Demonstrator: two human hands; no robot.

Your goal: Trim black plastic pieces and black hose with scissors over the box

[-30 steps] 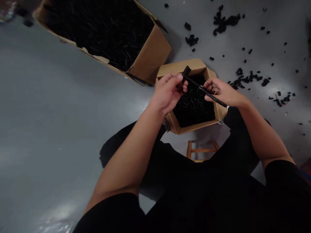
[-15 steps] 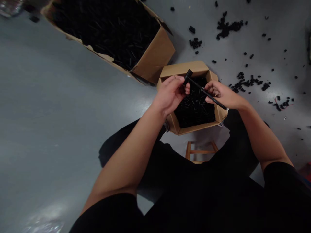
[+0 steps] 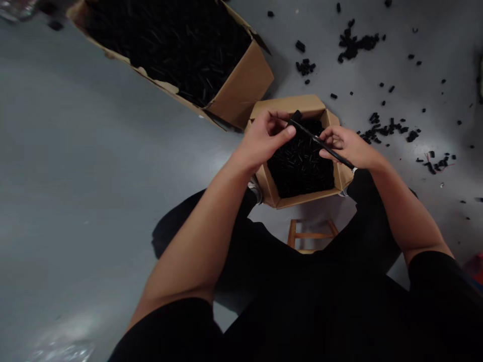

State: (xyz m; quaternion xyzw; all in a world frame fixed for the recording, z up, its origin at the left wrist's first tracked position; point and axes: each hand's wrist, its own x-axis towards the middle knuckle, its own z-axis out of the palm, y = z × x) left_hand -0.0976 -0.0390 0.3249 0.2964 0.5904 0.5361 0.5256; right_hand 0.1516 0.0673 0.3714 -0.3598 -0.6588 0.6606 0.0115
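Note:
My left hand [image 3: 266, 138] and my right hand [image 3: 345, 146] both grip a thin black rod [image 3: 319, 142] with a small black cap on its far end. The rod slants over a small open cardboard box [image 3: 287, 105] filled with short black pieces. My left hand pinches the rod just below the cap, fingers closed. Fingers of my right hand are curled around the lower end of the rod. The box stands on the grey floor between my knees.
A larger open cardboard box [image 3: 241, 80] full of black pieces lies at the upper left. Loose black pieces [image 3: 388, 128] are scattered on the grey floor at the right. A wooden stool [image 3: 311, 235] shows under me, between my black-clad legs.
My left hand has slid up the rod toward the capped end, covering most of the cap. The rod and my right hand have stayed nearly in place over the small box.

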